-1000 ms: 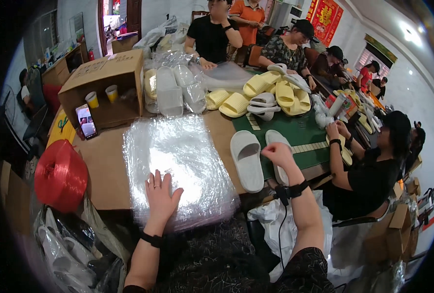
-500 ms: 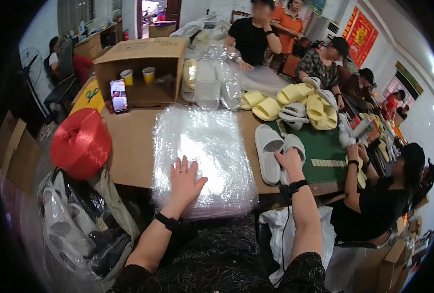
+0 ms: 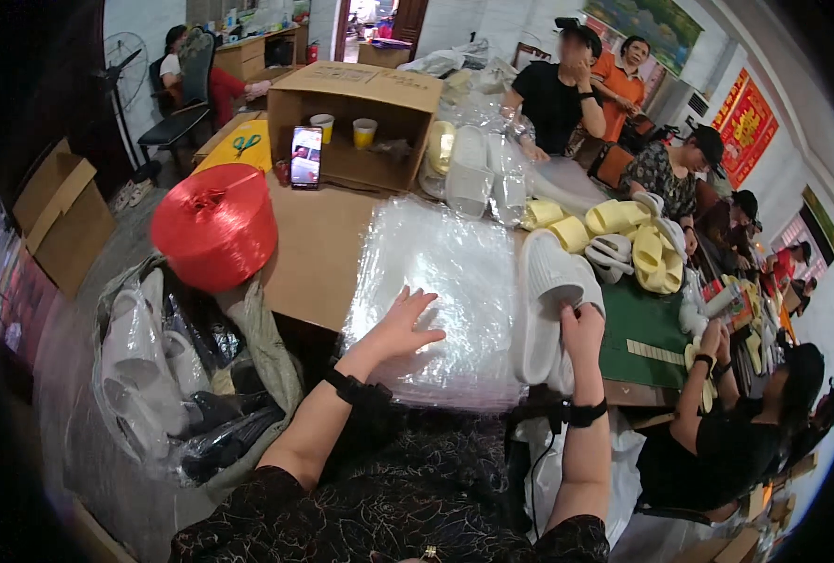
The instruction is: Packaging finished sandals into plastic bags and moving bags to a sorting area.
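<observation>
A stack of clear plastic bags (image 3: pixel 440 244) lies on the table in front of me. My left hand (image 3: pixel 400 326) rests on or just over its near part, fingers spread and nothing in them. To its right, my right hand (image 3: pixel 583 330) grips a pair of white slippers (image 3: pixel 535 314) by their inner sides, thumb at the strap opening. The slippers are tilted up beside the stack's right edge, one partly behind the other. Whether they still touch the table is hidden.
A roll of red plastic twine (image 3: pixel 215 225) stands at left, above a sack of bagged slippers (image 3: pixel 140 366). Behind are a phone (image 3: pixel 305 158), an open cardboard box (image 3: pixel 356 89) and bagged slippers. Yellow slippers (image 3: pixel 659 258) lie by a green mat (image 3: pixel 637 357); co-workers sit at right.
My right hand has raised and tilted the white slippers from lying flat, bringing them against the bag stack's right edge. My left hand stays over the bags. The whole view has shifted.
</observation>
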A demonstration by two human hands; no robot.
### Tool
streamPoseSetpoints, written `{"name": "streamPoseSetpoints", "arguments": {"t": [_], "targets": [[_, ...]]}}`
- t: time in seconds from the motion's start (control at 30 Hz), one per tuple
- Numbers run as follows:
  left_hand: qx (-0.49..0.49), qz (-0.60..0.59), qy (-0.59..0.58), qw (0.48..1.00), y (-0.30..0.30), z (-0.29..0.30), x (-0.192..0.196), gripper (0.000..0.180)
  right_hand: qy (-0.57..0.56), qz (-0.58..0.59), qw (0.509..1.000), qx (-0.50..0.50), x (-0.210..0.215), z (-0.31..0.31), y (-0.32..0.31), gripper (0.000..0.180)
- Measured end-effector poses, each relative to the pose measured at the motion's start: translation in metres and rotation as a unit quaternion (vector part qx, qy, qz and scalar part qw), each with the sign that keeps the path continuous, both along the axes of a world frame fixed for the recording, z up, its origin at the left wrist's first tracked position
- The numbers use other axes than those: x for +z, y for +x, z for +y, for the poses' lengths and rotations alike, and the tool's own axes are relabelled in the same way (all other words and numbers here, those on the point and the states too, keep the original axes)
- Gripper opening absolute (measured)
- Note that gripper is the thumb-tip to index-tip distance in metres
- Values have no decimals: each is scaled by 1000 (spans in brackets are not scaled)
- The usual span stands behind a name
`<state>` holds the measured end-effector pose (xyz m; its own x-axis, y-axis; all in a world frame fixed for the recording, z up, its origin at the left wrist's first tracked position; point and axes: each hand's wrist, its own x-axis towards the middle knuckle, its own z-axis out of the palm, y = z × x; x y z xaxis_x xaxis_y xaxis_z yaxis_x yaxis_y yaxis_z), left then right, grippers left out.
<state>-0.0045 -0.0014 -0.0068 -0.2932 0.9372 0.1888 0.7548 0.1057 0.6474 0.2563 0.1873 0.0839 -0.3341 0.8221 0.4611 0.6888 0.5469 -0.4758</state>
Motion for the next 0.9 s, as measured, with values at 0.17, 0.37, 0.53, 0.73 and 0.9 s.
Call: {"name": "streamPoseSetpoints", "arguments": {"t": [0.17, 0.37, 0.53, 0.73, 0.9], "targets": [[-69, 6, 69, 995, -3, -20, 21, 62, -41, -4, 985, 166, -4, -73, -49, 33], [-43, 139, 50, 988, 1, -25, -30, 61, -37, -77, 978, 188, -84, -75, -103, 39], [-50, 143, 19, 988, 5, -36, -7, 84, -54, -77, 995, 41, -85, -17, -77, 41], [-83, 157, -19, 984, 4, -35, 0, 69, -50, -23, 998, -44, -90, 2, 3, 38], [-12, 170, 12, 985, 16, -22, -2, 37, -110, 180, 977, 14, -69, -31, 33, 31]]}}
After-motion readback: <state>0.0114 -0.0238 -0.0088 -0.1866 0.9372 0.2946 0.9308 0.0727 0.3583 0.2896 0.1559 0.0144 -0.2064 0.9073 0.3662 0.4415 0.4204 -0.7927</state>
